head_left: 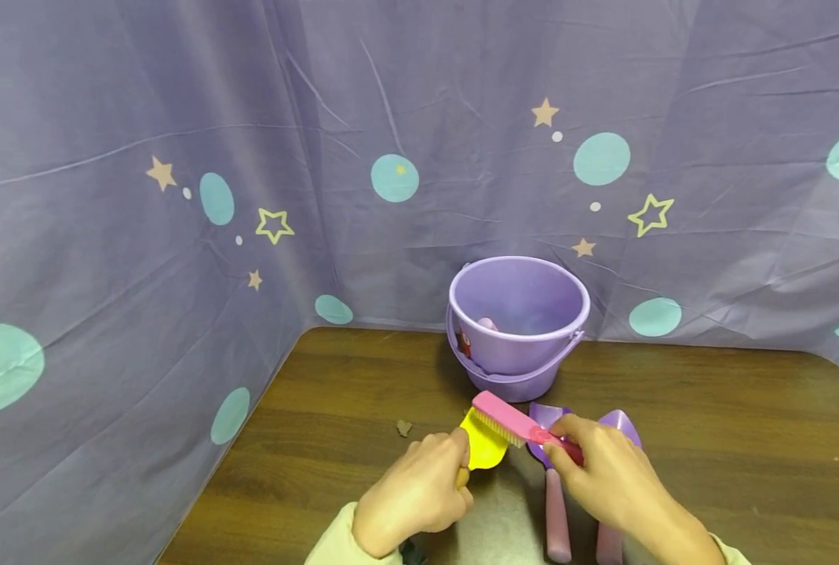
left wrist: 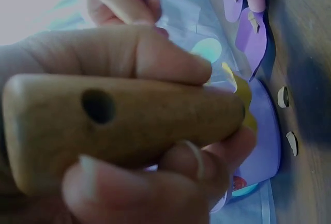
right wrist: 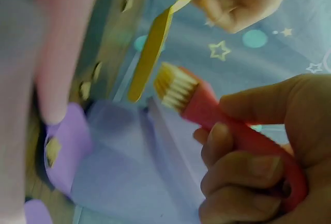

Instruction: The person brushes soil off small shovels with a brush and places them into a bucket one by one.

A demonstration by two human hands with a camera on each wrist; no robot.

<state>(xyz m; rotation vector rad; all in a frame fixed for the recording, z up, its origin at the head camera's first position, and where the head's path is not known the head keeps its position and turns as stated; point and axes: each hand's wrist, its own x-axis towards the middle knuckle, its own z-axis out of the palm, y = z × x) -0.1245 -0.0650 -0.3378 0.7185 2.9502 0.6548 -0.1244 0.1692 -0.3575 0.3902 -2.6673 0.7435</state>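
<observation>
My left hand (head_left: 419,482) grips the wooden handle (left wrist: 129,125) of a small trowel with a yellow blade (head_left: 487,449). In my right hand (head_left: 606,471) is a pink brush (head_left: 504,414) with pale yellow bristles, its handle held between thumb and curled fingers. The head view shows the bristles over the yellow blade. From the right wrist a narrow gap appears between bristles (right wrist: 176,85) and blade (right wrist: 150,53); whether they touch elsewhere I cannot tell. Just beyond both tools stands a purple bucket (head_left: 511,369).
Two purple tools with pink handles, one handle (head_left: 556,518) left of the other tool (head_left: 620,428), lie beneath my right hand. A dry leaf piece (head_left: 404,428) lies on the wooden table (head_left: 744,455). Inside the bucket is a pinkish object (head_left: 487,323). A patterned curtain (head_left: 461,118) hangs behind.
</observation>
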